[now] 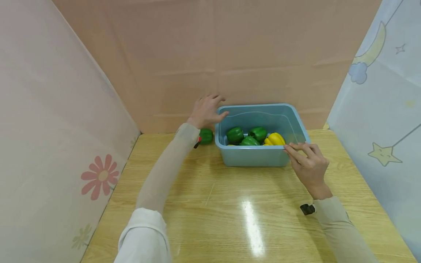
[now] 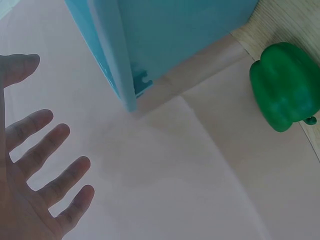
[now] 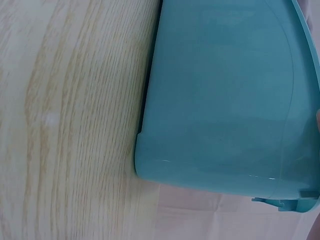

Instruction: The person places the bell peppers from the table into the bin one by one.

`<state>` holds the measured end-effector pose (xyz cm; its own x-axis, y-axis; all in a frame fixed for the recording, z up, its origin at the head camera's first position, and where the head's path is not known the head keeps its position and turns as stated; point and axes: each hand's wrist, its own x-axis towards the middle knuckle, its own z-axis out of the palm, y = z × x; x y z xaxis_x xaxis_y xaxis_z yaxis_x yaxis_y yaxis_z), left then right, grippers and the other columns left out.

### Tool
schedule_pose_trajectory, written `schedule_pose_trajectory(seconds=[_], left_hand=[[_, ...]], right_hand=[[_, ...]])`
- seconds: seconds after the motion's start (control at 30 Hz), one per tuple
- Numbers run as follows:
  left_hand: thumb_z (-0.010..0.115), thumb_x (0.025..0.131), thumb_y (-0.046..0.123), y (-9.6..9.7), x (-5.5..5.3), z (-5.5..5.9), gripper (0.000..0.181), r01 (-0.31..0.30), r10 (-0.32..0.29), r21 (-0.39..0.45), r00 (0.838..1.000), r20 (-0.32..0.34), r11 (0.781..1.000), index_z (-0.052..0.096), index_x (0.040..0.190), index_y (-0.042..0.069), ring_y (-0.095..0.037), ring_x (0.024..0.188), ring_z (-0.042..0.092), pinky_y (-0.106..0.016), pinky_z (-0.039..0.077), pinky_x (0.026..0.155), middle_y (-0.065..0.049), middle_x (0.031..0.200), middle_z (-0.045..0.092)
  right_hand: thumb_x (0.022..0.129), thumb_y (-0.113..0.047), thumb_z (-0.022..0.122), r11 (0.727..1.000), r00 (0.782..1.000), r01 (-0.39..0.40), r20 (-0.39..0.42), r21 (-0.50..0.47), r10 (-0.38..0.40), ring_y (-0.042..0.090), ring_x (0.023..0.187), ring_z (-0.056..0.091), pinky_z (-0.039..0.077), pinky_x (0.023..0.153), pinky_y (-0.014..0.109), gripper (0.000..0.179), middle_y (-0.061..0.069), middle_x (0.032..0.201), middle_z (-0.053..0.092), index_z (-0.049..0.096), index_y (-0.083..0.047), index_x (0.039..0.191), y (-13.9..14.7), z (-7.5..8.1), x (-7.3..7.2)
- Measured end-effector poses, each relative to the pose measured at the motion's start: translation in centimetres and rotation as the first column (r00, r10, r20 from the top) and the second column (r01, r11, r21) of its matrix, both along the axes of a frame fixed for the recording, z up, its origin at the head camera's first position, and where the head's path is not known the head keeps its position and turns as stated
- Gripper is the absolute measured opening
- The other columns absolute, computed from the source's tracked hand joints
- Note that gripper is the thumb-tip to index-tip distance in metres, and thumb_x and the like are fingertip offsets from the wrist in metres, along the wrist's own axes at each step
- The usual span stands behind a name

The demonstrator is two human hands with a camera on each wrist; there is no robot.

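A light-blue plastic bin [image 1: 256, 157] stands against the back wall with bell peppers inside. Among them are green bell peppers [image 1: 235, 135] and a yellow bell pepper [image 1: 275, 139]; the front wall partly hides them. My left hand [image 1: 207, 109] is raised beside the bin's back left corner, fingers spread and holding nothing, as the left wrist view also shows. Below that wrist, a loose green bell pepper [image 2: 285, 87] lies on the table just left of the bin. At the front right corner, my right hand [image 1: 309, 164] pinches the bin's rim; the right wrist view mostly shows the bin's side [image 3: 225, 100].
The wood-grain table [image 1: 204, 219] reaches from the bin toward me. A plain tan sheet [image 1: 210, 47] forms the back wall. Patterned side panels stand at left [image 1: 65, 109] and right [image 1: 394, 109], close to the table's edges.
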<state>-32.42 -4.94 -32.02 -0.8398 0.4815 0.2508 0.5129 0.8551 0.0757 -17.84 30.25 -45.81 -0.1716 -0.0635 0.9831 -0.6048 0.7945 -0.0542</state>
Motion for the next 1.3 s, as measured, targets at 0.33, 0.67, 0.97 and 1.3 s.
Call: schedule_pose_trajectory(seconds=[0.33,0.67,0.97,1.3], left_hand=[[0.063,0.101,0.059,-0.7,-0.1,-0.7,0.061,-0.031,0.031,-0.008,1.000,-0.003,0.999,0.060,0.150,0.023,-0.027,0.145,0.052,-0.054,0.050,0.112,-0.002,0.158,0.056],[0.063,0.101,0.059,-1.8,0.2,-1.1,0.063,-0.042,0.041,0.030,0.998,0.039,0.999,0.059,0.151,0.022,-0.030,0.141,0.056,-0.059,0.049,0.110,-0.006,0.160,0.054],[0.066,0.098,0.058,-2.8,0.2,-1.9,0.064,-0.055,0.051,0.071,0.997,0.065,0.996,0.061,0.150,0.020,-0.032,0.137,0.059,-0.060,0.048,0.109,-0.008,0.157,0.057],[0.068,0.098,0.054,-3.9,0.3,-2.7,0.062,-0.058,0.051,0.096,0.996,0.076,0.994,0.062,0.148,0.017,-0.034,0.136,0.059,-0.062,0.049,0.108,-0.008,0.157,0.057]], right_hand=[[0.075,-0.003,0.094,1.000,1.000,0.008,0.002,-0.004,-0.008,0.044,0.073,0.066,0.032,0.035,0.043,0.023,0.013,0.088,0.080,0.088,-0.010,0.096,0.1,-0.1,0.0],[0.078,-0.006,0.093,1.000,1.000,0.000,-0.001,-0.002,0.000,0.044,0.073,0.066,0.035,0.036,0.046,0.020,0.013,0.089,0.080,0.088,-0.012,0.097,0.0,-0.2,-0.1],[0.079,-0.007,0.093,1.000,1.000,0.005,0.007,0.005,-0.005,0.044,0.074,0.067,0.032,0.034,0.043,0.019,0.012,0.089,0.080,0.088,-0.012,0.097,0.0,-0.2,0.0],[0.077,-0.005,0.094,1.000,1.000,0.000,0.002,0.005,0.000,0.043,0.073,0.066,0.029,0.034,0.040,0.021,0.012,0.088,0.080,0.088,-0.012,0.097,0.0,-0.1,0.1]])
